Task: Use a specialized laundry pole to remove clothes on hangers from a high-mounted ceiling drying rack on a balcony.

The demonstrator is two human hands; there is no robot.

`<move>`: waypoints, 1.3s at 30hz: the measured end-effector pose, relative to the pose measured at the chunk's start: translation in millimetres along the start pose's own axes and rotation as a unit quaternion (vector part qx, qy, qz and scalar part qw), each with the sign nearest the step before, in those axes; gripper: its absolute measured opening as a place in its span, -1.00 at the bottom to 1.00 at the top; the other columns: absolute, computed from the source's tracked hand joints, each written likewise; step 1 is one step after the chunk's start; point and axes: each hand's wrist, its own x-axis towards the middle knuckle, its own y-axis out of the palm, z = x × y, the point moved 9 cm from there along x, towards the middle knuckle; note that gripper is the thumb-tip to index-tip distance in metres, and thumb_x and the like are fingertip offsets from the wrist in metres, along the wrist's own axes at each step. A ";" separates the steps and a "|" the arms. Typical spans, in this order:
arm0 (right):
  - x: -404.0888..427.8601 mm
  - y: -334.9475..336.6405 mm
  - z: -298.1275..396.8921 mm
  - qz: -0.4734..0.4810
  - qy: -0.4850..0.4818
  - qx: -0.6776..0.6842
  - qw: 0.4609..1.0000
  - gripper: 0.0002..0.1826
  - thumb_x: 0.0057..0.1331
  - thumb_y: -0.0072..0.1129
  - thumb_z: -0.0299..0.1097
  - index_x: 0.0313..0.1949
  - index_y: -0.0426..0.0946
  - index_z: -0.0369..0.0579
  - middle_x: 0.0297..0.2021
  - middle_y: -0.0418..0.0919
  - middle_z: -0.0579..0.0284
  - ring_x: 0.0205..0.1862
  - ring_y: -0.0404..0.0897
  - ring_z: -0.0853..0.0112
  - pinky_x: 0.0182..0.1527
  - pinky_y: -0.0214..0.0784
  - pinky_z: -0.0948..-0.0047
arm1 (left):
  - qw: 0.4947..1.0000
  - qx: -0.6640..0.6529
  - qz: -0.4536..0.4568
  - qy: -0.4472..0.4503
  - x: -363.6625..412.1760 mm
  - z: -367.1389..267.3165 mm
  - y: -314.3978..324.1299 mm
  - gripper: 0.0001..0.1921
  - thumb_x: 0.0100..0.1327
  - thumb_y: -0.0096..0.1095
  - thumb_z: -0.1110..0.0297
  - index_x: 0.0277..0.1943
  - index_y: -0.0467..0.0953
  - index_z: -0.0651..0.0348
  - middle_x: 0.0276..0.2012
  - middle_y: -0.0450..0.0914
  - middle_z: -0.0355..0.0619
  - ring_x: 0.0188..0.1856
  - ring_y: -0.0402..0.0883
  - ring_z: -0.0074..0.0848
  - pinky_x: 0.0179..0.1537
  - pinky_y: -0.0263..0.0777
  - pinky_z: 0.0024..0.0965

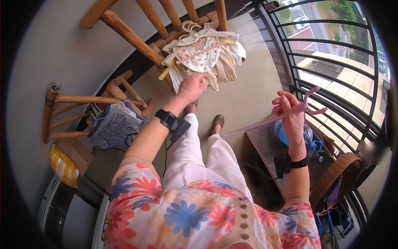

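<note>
My right hand (pixel 289 110) grips a pink clothes pole (pixel 261 124) just below its forked hook, which points right. The shaft slants down to the left across the front of my legs. My left hand (pixel 193 86) is blurred, fingers partly curled, at the near edge of a pile of light clothes (pixel 227 67). Whether it touches the cloth I cannot tell. A printed baby bib (pixel 203 57) lies on top of the pile, among several plastic clothes hangers (pixel 199 52) in pink, white and yellow. The pile rests on a bamboo chair (pixel 133 37).
At left, a smaller bamboo chair (pixel 84 99) bears dark patterned clothing (pixel 115 132). Below it lie a cardboard box (pixel 73 152) and a yellow-and-white package (pixel 63 165). To the right are a low table (pixel 264 149) with a blue water bottle (pixel 281 132), a woven basket (pixel 337 174) and window bars (pixel 329 40).
</note>
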 end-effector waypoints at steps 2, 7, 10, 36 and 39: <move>-12.2 20.5 19.2 0.046 -0.019 -0.010 0.999 -0.73 0.26 0.03 -0.28 -0.14 0.40 -0.18 -0.46 0.51 0.27 -0.57 0.46 0.60 -0.52 0.17 0.70 | 0.986 -0.062 0.147 0.057 -41.9 -84.4 48.9 -0.63 -0.04 0.11 0.32 -0.10 0.45 0.10 -0.30 0.49 0.00 -0.20 0.50 -0.23 -0.15 0.38 -0.28; -65.1 66.1 76.6 0.170 -0.045 0.031 0.984 -0.68 0.22 0.08 -0.33 -0.07 0.36 -0.17 -0.45 0.51 0.27 -0.55 0.49 0.59 -0.52 0.24 0.70 | 0.972 -0.104 0.069 0.198 -104.2 -200.9 83.3 -0.67 0.00 0.21 0.27 -0.17 0.42 0.20 -0.44 0.48 -0.07 -0.44 0.50 -0.30 -0.35 0.38 -0.33; -97.6 49.5 111.7 0.230 -0.150 0.061 0.960 -0.41 0.08 0.25 -0.29 0.07 0.25 -0.17 -0.22 0.48 0.19 -0.24 0.51 0.51 -0.30 0.33 0.61 | 0.973 -0.133 0.071 0.175 -115.5 -236.1 72.6 -0.76 0.06 0.18 0.31 -0.23 0.41 0.23 -0.49 0.49 -0.08 -0.43 0.52 -0.31 -0.35 0.37 -0.33; -200.8 -194.2 -210.6 0.096 -0.108 -0.276 0.950 -0.66 0.19 0.06 -0.04 -0.55 0.43 -0.05 -0.72 0.28 0.38 -0.65 0.28 0.53 -0.60 0.17 0.47 | 0.811 -0.200 -0.069 0.546 -445.8 -708.7 -157.5 -0.80 0.27 -0.01 0.18 -0.26 0.41 0.11 -0.54 0.54 -0.17 -0.62 0.39 -0.69 -0.58 0.27 -0.63; -209.8 -192.6 -140.7 0.084 -0.174 -0.265 0.945 -0.68 0.19 0.06 -0.08 -0.51 0.46 -0.08 -0.70 0.35 0.36 -0.64 0.35 0.53 -0.59 0.22 0.50 | 0.808 -0.165 -0.074 0.561 -465.4 -714.9 -163.8 -0.71 0.27 -0.01 0.19 -0.06 0.37 0.18 -0.40 0.55 -0.12 -0.50 0.47 -0.65 -0.48 0.34 -0.60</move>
